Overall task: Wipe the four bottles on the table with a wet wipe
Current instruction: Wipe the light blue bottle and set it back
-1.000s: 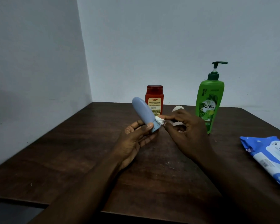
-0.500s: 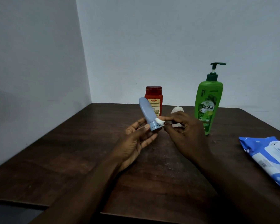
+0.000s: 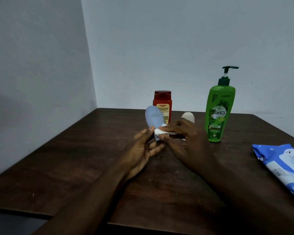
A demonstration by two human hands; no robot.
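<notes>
Centre frame: the left hand (image 3: pixel 143 146) grips the blue bottle (image 3: pixel 154 118) by its base, while the right hand (image 3: pixel 182 138) pinches the white wet wipe (image 3: pixel 159 131) against it.

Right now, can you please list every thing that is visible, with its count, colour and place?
blue bottle: one, pale blue, held above the table, rounded end up, cap end down in the left hand's grip
wet wipe: one, white, pressed on the blue bottle's lower part
red bottle: one, red, upright at the far edge, behind the blue bottle
white bottle: one, white, behind the right hand, mostly hidden
green pump bottle: one, green, upright, far right
wipes pack: one, blue and white, flat at the right edge
table: one, dark brown wood
left hand: holds the blue bottle
right hand: pinches the wet wipe
</notes>
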